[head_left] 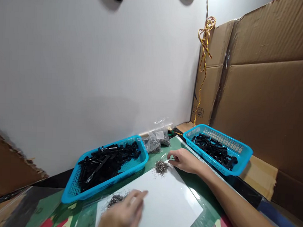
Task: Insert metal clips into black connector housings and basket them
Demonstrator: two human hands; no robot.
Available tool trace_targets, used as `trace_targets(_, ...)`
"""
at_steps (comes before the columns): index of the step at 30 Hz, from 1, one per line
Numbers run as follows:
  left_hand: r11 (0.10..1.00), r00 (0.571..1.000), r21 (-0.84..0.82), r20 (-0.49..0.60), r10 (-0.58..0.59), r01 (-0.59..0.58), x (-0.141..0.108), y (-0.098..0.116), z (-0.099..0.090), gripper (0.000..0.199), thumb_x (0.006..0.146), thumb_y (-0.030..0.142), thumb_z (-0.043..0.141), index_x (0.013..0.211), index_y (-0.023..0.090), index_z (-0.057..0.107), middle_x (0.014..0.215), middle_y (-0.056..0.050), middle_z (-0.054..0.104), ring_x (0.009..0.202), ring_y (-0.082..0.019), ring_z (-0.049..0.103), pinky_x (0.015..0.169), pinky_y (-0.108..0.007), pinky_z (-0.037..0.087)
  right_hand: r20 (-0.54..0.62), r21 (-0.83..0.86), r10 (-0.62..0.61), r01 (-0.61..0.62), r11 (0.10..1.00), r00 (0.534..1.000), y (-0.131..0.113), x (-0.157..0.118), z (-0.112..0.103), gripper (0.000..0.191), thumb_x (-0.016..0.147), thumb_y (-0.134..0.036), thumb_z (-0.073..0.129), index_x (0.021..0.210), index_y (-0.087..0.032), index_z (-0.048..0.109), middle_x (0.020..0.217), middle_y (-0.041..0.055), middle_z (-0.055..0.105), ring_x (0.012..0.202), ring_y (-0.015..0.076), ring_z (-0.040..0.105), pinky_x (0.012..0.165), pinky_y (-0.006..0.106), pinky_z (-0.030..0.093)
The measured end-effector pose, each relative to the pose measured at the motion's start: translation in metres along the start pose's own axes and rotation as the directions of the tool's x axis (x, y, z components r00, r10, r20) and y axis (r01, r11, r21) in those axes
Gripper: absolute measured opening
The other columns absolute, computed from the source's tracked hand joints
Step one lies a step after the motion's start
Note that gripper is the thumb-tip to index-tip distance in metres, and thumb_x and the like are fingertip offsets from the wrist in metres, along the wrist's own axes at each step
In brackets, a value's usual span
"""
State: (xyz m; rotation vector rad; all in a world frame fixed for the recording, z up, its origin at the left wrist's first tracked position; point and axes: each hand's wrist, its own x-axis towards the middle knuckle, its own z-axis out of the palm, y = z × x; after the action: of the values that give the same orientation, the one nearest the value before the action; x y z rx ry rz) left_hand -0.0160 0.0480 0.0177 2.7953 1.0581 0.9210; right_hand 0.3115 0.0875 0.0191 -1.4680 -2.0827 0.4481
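A white sheet (165, 202) lies on the work surface in front of me. On its far corner sits a small pile of thin metal pieces (161, 167), too fine to name, perhaps springs or clips. Beside that pile my right hand (184, 160) is closed in a pinch, fingertips pointing down; what they hold is too small to make out. At the near left of the sheet, a second pile of metal pieces (115, 199) is partly covered by my left hand (124, 210). Motion smears this hand, and its fingers do not show clearly enough to read their grip.
A blue basket (73, 177) of black plastic parts (105, 165) stands at left, another blue basket (244, 159) with similar parts at right. Clear plastic bags (156, 139) of small metal pieces lie between them. Cardboard (266, 99) walls the right; a yellow twisted cord (204, 45) hangs there.
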Motion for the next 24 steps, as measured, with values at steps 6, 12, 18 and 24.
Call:
trace_targets(6,0.781,0.842,0.390,0.027,-0.539,0.488,0.070,-0.074,-0.074,0.037,0.097,0.054,0.052,0.114,0.032,0.077,0.103,-0.004,0.078,0.074,-0.027,0.073,0.055,-0.029,0.046,0.138,0.077,0.037,-0.048,0.996,0.990,0.012,0.000,-0.006,0.009,0.088,-0.017,0.076,0.094,-0.017,0.082,0.067,-0.0013,0.060,0.061,0.0127,0.050,0.062,0.025,0.031)
trace_targets(12,0.827,0.804,0.381,0.273,-0.528,0.414,0.102,-0.090,-0.064,0.039,0.096,0.048,0.048,0.102,0.020,0.074,0.081,-0.007,0.073,0.076,-0.027,0.071,0.065,-0.032,0.046,0.250,0.220,-0.035,-0.022,0.975,0.968,0.017,-0.007,-0.006,0.016,0.084,-0.020,0.080,0.100,-0.018,0.080,0.065,-0.0058,0.055,0.060,0.0112,0.048,0.059,0.024,0.031)
trace_targets(18,0.755,0.711,0.486,0.324,-0.624,0.441,0.123,-0.082,-0.045,0.039,0.105,0.049,0.049,0.105,0.018,0.073,0.092,-0.009,0.076,0.087,-0.027,0.072,0.070,-0.035,0.051,0.267,0.299,-0.035,-0.048,0.953,0.963,0.023,-0.005,0.000,0.009,0.084,-0.023,0.079,0.089,-0.016,0.077,0.062,-0.0064,0.053,0.059,0.0112,0.046,0.059,0.025,0.030)
trace_targets(24,0.691,0.679,0.619,0.326,-0.658,0.373,0.129,-0.070,-0.045,0.033,0.104,0.045,0.065,0.118,0.016,0.069,0.114,-0.008,0.073,0.103,-0.023,0.071,0.093,-0.046,0.060,0.316,0.402,-0.056,-0.081,0.912,0.947,0.023,-0.003,0.002,0.010,0.081,-0.024,0.078,0.081,-0.015,0.074,0.060,-0.0065,0.051,0.058,0.0109,0.042,0.057,0.025,0.028)
